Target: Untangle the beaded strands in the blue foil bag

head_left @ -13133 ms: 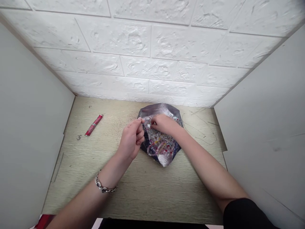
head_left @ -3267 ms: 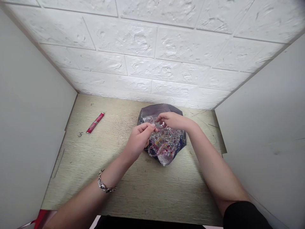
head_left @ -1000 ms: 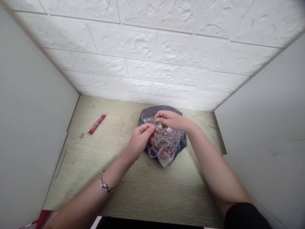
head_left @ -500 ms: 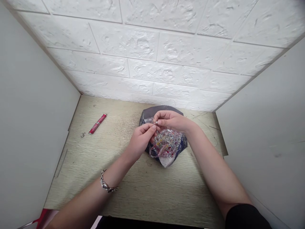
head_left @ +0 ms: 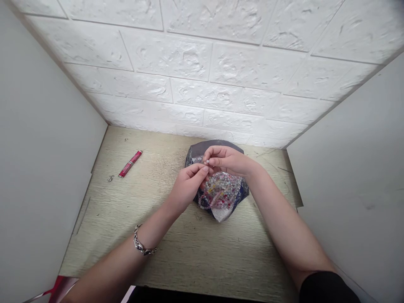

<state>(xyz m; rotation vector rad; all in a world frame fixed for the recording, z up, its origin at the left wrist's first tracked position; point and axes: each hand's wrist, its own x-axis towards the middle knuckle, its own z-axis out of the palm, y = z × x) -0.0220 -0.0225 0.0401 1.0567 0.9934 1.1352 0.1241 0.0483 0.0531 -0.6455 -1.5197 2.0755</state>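
A dark plastic bag [head_left: 200, 149] lies open near the back wall, full of small beads [head_left: 225, 187] in clear, pink, red and yellow. Above it my two hands meet fingertip to fingertip. Between thumb and index finger, my right hand [head_left: 229, 161] pinches a small whitish bead [head_left: 207, 161]. My left hand [head_left: 187, 185] is closed in a pinch just below the bead; what lies between its fingertips is too small to make out. A silver chain bracelet [head_left: 142, 244] circles my left wrist.
On the left of the wooden table [head_left: 202, 256] lies a red pen-like tube [head_left: 130, 163], with a small metal piece [head_left: 110, 178] beside it. Grey panels stand at both sides, and a white brick-patterned wall [head_left: 189, 90] closes off the back. Fine dark specks [head_left: 170, 164] are scattered left of the bag.
Almost nothing differs. Both hands keep the same pinch over the bag, and the whole view has shifted very slightly.
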